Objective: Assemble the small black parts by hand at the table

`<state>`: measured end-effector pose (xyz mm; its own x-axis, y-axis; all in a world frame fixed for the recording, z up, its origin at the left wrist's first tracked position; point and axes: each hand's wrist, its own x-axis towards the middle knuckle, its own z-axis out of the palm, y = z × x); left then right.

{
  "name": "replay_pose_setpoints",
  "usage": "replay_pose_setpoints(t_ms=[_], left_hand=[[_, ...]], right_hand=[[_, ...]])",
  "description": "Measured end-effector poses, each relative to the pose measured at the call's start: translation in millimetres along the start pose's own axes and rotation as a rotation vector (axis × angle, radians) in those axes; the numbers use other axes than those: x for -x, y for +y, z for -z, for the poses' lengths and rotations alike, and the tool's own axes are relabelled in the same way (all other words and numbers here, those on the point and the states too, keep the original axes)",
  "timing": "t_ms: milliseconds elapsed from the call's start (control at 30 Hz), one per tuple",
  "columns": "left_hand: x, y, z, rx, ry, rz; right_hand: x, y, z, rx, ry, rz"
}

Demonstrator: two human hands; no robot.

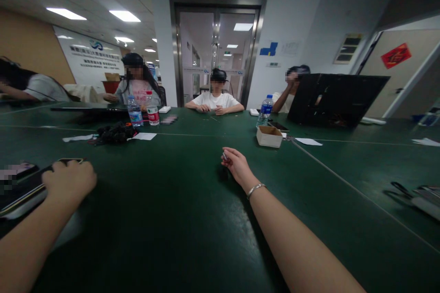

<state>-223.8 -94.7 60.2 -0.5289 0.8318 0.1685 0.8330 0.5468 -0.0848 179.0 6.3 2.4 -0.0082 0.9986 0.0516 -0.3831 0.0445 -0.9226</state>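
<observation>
My left hand [70, 178] is at the left of the green table, its fingers curled over the end of a long dark case [29, 190] with a pale edge. The case lies partly outside the view. Over the middle of the table, my right hand [236, 164] is closed in a pinch. A small silvery thing [225, 156] shows at its fingertips, too small to name. A silver bracelet [256, 190] circles the right wrist. Beyond this hand stands an open cardboard box [270, 139].
Two bottles, one blue-capped [135, 112] and one red-capped [153, 110], stand back left near a black tangled bundle [117, 132]. Another bottle [264, 111] is behind the box. A black monitor [337, 100] stands at right. Several people sit around the green table [165, 219].
</observation>
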Motion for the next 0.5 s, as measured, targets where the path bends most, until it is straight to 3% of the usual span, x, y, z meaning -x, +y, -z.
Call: replay_pose_setpoints(t_ms=[100, 233, 367, 500], left_hand=[[11.9, 30.8, 10.6, -0.129, 0.104, -0.219], [26.3, 96.3, 18.1, 0.108, 0.158, -0.572], [53.6, 177.9, 15.8, 0.725, -0.070, -1.065], [75.4, 241.3, -1.8, 1.184, -0.235, -1.091]], right_hand=[[1.3, -1.4, -0.5, 0.009, -0.018, -0.002], [4.9, -3.4, -1.7, 0.038, -0.032, -0.004], [7.8, -5.3, -1.4, 0.061, -0.076, -0.010], [8.3, -6.3, 1.4, 0.066, -0.110, -0.039]])
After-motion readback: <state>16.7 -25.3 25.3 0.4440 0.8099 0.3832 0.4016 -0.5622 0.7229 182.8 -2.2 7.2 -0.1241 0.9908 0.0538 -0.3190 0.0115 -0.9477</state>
